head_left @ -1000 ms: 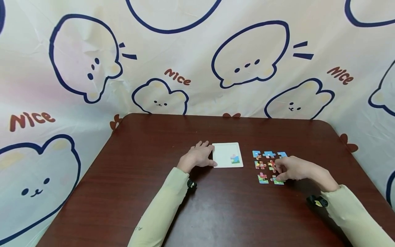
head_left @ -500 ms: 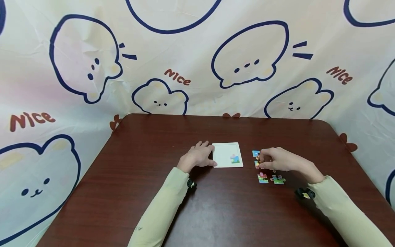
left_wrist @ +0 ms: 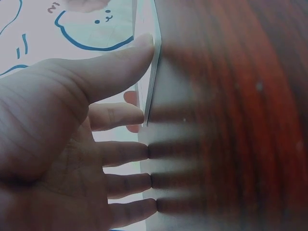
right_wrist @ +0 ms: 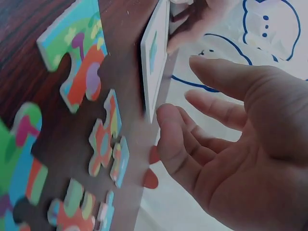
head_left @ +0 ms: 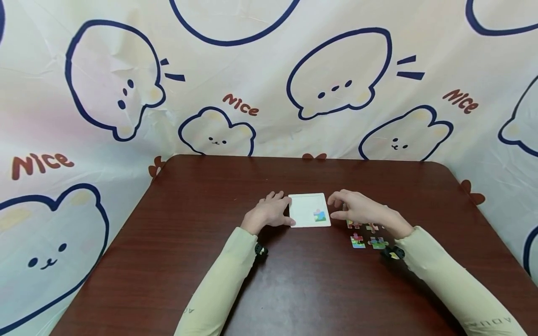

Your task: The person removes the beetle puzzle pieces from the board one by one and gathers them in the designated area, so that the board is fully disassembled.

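A square white puzzle tray lies flat on the table, with one small pink, blue and green patch in its lower right corner. My left hand rests at the tray's left side with fingers spread. Its thumb touches the tray's edge in the left wrist view. Just right of the tray hovers my right hand, fingers loosely bent, and nothing shows between thumb and fingers in the right wrist view. Beneath and beside it lie loose jigsaw pieces, some hidden by the hand.
The dark brown table extends around the tray and pieces. A cream cloth printed with cartoon bears hangs behind and along both sides. Each wrist carries a small black device.
My right hand has moved left and away from me, from the lower right jigsaw piece to the tray's right edge. That piece stays on the table. The left hand is still.
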`<act>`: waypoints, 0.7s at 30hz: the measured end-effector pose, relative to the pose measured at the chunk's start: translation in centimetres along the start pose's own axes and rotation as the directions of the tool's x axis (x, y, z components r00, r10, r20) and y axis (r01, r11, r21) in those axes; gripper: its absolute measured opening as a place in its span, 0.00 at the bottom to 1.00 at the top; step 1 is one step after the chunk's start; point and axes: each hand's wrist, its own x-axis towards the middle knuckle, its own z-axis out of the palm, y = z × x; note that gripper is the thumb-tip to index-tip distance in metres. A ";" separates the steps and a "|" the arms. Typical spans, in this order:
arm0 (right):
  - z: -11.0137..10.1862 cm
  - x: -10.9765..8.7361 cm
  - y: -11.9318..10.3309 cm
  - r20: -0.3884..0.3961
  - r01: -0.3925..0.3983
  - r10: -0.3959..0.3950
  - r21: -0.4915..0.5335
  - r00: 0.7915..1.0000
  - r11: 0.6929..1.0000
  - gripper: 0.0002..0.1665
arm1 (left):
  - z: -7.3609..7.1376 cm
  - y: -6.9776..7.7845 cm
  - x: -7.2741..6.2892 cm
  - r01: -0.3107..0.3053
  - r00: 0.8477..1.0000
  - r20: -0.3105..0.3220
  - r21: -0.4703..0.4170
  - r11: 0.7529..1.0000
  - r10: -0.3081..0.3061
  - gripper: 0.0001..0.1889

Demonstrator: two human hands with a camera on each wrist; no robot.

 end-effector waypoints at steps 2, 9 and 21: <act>0.2 0.4 -0.1 0.010 0.004 -0.004 0.008 1.000 1.000 0.21 | 0.0 0.0 0.0 -0.002 1.000 0.002 0.000 1.000 0.002 0.34; 0.7 1.3 -0.5 0.051 0.021 -0.021 0.010 0.998 1.000 0.22 | 0.1 0.1 -0.1 -0.006 1.000 0.003 -0.008 1.000 0.006 0.33; 1.6 2.4 -0.8 0.133 -0.024 0.029 -0.041 0.991 0.999 0.14 | 0.1 0.0 0.0 -0.004 1.000 -0.001 -0.007 1.000 0.004 0.32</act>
